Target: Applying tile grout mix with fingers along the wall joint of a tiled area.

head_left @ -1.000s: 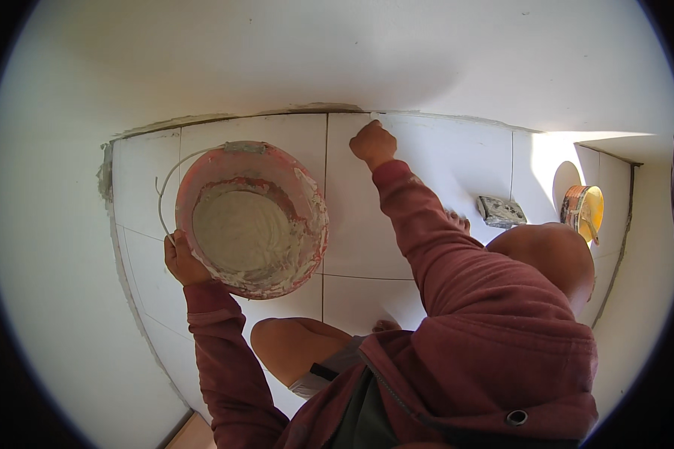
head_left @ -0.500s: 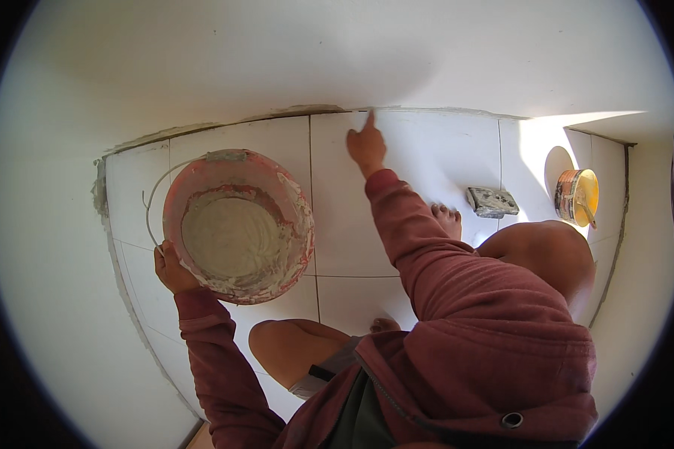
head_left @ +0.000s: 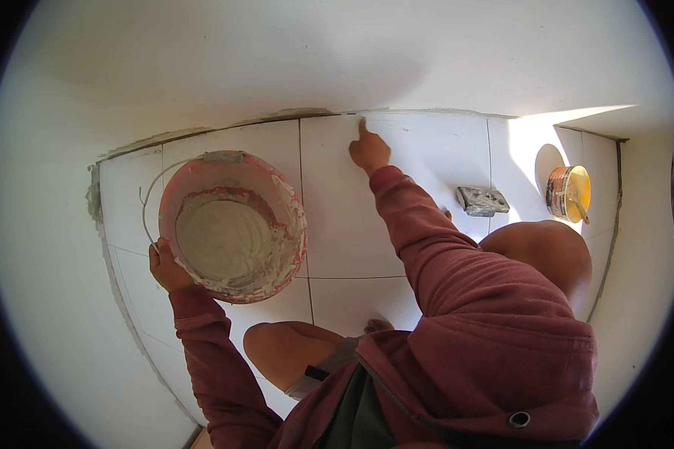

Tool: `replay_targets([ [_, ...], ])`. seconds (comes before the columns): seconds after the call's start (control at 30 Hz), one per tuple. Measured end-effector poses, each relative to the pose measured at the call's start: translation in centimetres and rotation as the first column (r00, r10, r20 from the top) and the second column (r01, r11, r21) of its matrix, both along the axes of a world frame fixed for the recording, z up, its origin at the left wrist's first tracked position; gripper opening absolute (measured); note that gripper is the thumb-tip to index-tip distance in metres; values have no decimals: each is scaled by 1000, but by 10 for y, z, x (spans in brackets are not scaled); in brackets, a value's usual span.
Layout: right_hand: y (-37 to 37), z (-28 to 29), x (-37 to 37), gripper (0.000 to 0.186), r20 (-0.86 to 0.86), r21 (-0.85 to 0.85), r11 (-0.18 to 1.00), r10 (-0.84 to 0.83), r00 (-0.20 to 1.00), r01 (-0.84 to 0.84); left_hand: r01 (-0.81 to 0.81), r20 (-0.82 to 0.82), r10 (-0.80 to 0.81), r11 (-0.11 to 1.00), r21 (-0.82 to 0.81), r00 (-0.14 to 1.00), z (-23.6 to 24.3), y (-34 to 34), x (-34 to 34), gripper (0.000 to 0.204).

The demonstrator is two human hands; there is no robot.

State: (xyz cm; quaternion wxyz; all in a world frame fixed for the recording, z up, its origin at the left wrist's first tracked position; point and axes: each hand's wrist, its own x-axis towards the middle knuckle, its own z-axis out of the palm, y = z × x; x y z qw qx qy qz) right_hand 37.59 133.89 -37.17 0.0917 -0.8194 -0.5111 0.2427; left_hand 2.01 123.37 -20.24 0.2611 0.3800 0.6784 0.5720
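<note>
Left hand point(head_left: 168, 268) grips the rim of a round pink bucket point(head_left: 277, 224). Its fingers curl tight around the edge on the side of the bucket nearest the person. That bucket is tipped up, so we look right down into it. Inside sits a thick pale grey paste point(head_left: 225, 241), and dried blobs of the same stuff stick all around the rim. A thin wire handle point(head_left: 151, 196) loops out from the bucket, just above the left hand.

Right hand point(head_left: 370, 150) is stretched far out in front, well apart from the bucket. It is mostly closed, with one finger sticking straight out. That fingertip touches the top edge of the white floor tiles point(head_left: 352, 232), right where the tiles meet the white wall point(head_left: 277, 60). This hand has nothing in it, as far as the small view lets me tell.

Out past the right hand, toward the person's right, a small grey lump point(head_left: 481, 200) lies flat on the tiles. It may be a sponge or a block; it is too small to be sure. Farther still on that side, an orange and yellow tub point(head_left: 568, 193) stands in a bright patch of sun, with a stick or tool leaning out of it.

Both arms wear dark red sleeves point(head_left: 427, 239). Two bare knees point(head_left: 284, 352) show below the hands, so the person is crouching low over the tiles. A rough grey strip point(head_left: 94, 200) runs along the tile edge, beyond the left hand.
</note>
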Motion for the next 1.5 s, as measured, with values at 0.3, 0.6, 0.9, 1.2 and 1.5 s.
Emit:
replay_targets([
  [0.3, -26, -24, 44, 71, 109, -31, 997, -68, 992, 71, -24, 56, 23, 1000, 5, 998, -13, 0, 6, 18],
  [0.6, -35, -10, 98, 71, 40, 35, 872, -489, 872, 487, -24, -111, 20, 999, -36, 994, 1, -7, 7, 19],
  [0.9, 18, 20, -17, 73, -102, -103, 994, -58, 993, 47, 9, -69, -11, 999, -33, 998, 16, 7, 7, 18],
  [1.2, 53, 40, -37, 75, -397, 10, 967, -231, 888, 256, -29, -53, 27, 999, -34, 998, 17, 18, 4, 18],
  [1.5, 61, -12, -43, 66, 243, -394, 868, 415, 877, -302, 0, -101, -5, 999, -49, 995, 18, 13, 4, 18],
])
